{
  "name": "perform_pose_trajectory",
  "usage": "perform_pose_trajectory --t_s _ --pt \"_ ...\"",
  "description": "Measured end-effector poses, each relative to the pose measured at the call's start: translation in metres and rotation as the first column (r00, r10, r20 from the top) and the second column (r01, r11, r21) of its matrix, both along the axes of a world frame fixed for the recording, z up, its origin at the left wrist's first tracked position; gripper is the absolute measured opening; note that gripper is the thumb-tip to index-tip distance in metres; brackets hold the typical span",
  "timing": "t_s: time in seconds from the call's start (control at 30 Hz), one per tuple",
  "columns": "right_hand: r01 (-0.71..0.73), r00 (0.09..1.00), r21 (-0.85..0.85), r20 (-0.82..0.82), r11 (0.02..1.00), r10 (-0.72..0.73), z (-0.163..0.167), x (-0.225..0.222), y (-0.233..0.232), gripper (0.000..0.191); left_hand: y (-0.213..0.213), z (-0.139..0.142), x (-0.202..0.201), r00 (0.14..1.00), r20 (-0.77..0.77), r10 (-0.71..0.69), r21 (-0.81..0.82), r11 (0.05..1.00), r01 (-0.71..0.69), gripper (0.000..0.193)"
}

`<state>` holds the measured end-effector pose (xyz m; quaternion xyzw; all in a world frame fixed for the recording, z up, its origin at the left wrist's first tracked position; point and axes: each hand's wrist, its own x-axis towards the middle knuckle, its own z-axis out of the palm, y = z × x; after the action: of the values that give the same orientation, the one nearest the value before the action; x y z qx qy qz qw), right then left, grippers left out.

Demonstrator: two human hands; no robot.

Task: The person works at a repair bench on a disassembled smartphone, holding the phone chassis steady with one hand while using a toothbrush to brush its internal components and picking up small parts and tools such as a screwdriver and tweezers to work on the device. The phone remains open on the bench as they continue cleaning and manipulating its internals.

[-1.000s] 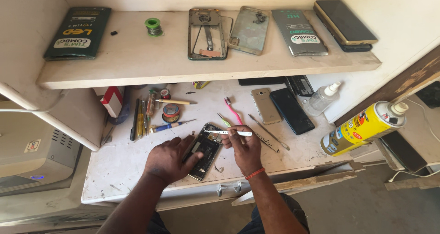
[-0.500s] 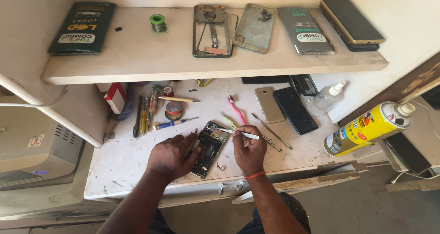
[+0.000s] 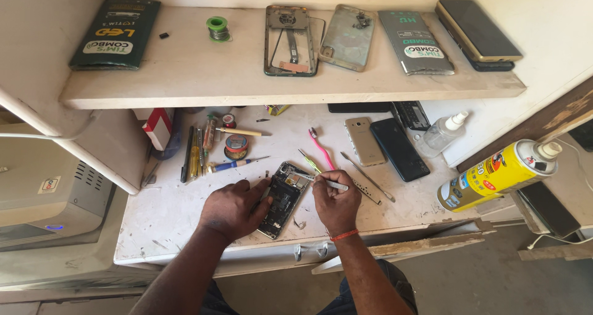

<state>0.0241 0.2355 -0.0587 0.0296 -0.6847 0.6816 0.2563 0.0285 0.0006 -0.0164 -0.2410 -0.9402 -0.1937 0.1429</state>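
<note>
Resting on the white table, the left hand lies half-curled against the opened phone, steadying its left edge. The right hand pinches a slim white tool, tip at the phone's top.

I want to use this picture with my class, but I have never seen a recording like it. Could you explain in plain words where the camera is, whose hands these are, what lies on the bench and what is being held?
There is no machine here. The camera sits on a person's head and looks down at their own two bare hands. The left hand steadies an opened phone lying flat on a white bench. The right hand holds a thin white tool, its tip at the phone's upper end. Around them lie a pink toothbrush, screwdrivers, tweezers, two closed phones and a yellow spray can. The shelf above carries phone parts and a green wire spool.
</note>
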Motion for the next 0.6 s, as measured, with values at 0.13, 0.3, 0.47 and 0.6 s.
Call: perform_pose_trajectory --t_s 0.13,0.3,0.47,0.6 --pt "0.034 0.993 -0.033 0.111 0.999 -0.03 0.004 0.001 0.0 0.006 -0.001 0.0 0.0 1.0 0.001 0.0 0.005 1.0 0.0 0.044" --pt "0.019 0.983 -0.114 0.185 0.993 0.003 0.008 -0.002 0.003 0.008 0.0 -0.001 0.0 1.0 -0.017 -0.008 0.008 1.0 0.008 0.043" --pt "-0.06 0.985 -0.249 0.14 0.967 0.098 0.007 -0.003 0.01 0.009 0.0 0.0 0.0 1.0 -0.014 -0.008 0.009 1.0 0.009 0.043" --pt "0.066 0.987 -0.203 0.154 0.977 -0.035 0.003 -0.003 0.009 0.006 0.001 0.001 0.0 1.0 0.0 -0.001 0.007 1.0 0.001 0.043"
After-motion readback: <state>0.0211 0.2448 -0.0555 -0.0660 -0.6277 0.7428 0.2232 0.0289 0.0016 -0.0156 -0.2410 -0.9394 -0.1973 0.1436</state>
